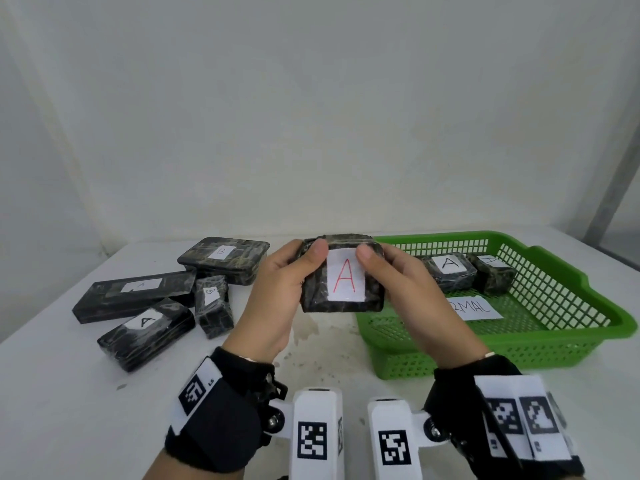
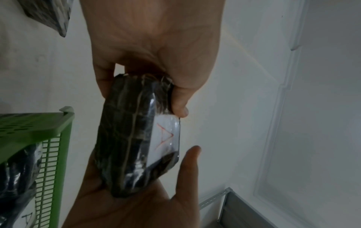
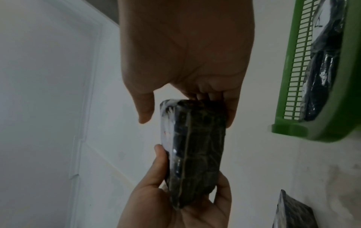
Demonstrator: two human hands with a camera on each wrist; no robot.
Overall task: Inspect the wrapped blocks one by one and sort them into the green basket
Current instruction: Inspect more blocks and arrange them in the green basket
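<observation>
Both hands hold one dark wrapped block (image 1: 341,299) upright above the table, its white label with a red A facing me. My left hand (image 1: 287,275) grips its left end, thumb on the front top corner. My right hand (image 1: 394,275) grips the right end, thumb at the label's upper edge and fingers behind. The left wrist view shows the block (image 2: 129,138) edge-on between the two palms, as does the right wrist view (image 3: 197,148). The green basket (image 1: 561,344) sits just right of the hands and holds two wrapped blocks marked A (image 1: 448,273) (image 1: 493,273).
Several wrapped blocks lie on the white table to the left: one marked B (image 1: 223,259), a long one (image 1: 138,294), a small upright one (image 1: 213,304) and one marked A (image 1: 147,332). A paper slip (image 1: 478,308) lies on the basket floor. A wall stands behind.
</observation>
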